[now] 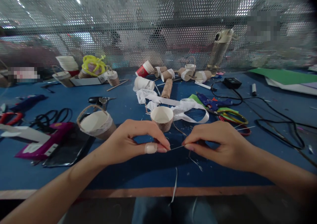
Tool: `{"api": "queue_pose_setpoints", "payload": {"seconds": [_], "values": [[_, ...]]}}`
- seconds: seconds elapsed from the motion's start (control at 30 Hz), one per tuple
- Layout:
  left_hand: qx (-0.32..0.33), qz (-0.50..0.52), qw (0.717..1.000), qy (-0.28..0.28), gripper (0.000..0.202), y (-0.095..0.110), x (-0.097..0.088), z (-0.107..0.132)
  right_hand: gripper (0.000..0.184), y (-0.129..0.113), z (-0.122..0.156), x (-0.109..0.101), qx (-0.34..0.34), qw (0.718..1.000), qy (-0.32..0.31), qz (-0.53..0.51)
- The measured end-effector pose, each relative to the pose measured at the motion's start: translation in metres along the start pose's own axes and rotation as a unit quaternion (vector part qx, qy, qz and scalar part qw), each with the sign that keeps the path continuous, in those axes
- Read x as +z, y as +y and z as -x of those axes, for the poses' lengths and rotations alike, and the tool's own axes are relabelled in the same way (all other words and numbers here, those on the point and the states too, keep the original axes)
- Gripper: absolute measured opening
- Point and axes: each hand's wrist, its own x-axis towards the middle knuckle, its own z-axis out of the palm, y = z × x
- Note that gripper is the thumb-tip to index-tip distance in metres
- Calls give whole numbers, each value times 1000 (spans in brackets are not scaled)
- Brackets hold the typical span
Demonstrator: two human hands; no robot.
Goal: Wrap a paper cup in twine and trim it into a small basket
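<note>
My left hand (135, 139) and my right hand (218, 143) meet over the blue table (138, 171), both pinched on a thin pale thread (176, 148) stretched between their fingertips. A strand of it hangs down over the table's front edge. A plaster wraps one left finger. Just behind the hands stands a twine-wrapped paper cup (162, 117), open end up. To the left lies another wrapped cup with a twine handle (96, 122).
White ribbon (183, 108) trails behind the cup. Scissors (224, 111) and black cables (272, 118) lie right; a spool of twine (167, 88), several cups (170, 74) and a bottle (220, 50) stand at the back. A purple packet (47, 141) lies left. A perforated screen closes the rear.
</note>
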Motion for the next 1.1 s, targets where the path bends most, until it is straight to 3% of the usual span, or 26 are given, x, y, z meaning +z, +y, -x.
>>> {"api": "queue_pose_setpoints", "payload": {"seconds": [0.6, 1.1], "values": [[-25, 36, 999, -20, 22, -2, 1, 1, 10, -3, -1, 1, -44, 999, -8, -14], [37, -37, 998, -35, 22, 2, 4, -3, 10, -5, 1, 1, 15, 998, 6, -60]]}}
